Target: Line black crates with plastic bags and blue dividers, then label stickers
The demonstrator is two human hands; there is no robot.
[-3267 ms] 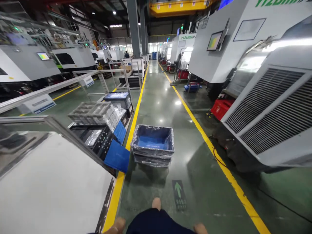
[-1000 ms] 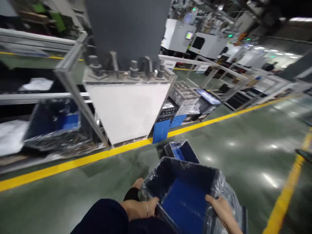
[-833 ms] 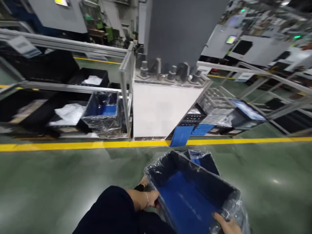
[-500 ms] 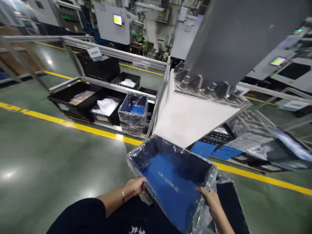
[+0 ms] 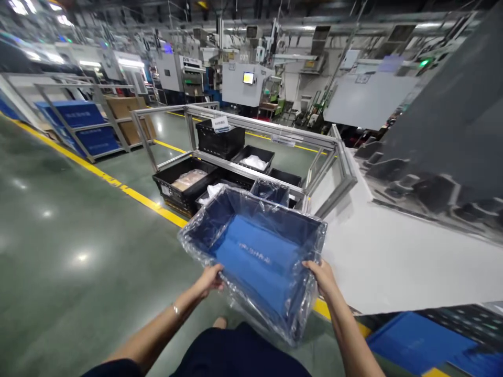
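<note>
Between my two hands I carry a dark plastic crate (image 5: 283, 217) lined with clear plastic film, tilted a little toward me. A blue sheet (image 5: 251, 251) with pale lettering lies flat on its bottom. My left hand (image 5: 211, 277) grips the near left rim, thumb on top and fingers mostly hidden beneath. At the right rim my right hand (image 5: 320, 275) is closed, its thumb over the edge. Just beyond the crate, a second film-lined crate (image 5: 271, 191) sits in a metal frame, partly covered by the one I hold.
An aluminium frame (image 5: 255, 124) encloses black crates (image 5: 220, 139), some with white bags or wrapped goods. To the right stands a white surface (image 5: 412, 262) under a grey panel (image 5: 444, 115). Blue bins (image 5: 86, 115) are at far left; a yellow line (image 5: 129, 191) crosses the floor.
My view has swung left and up. The crate in my hands now appears in front of the metal frame, and the black crate seen beside me earlier is out of sight.
</note>
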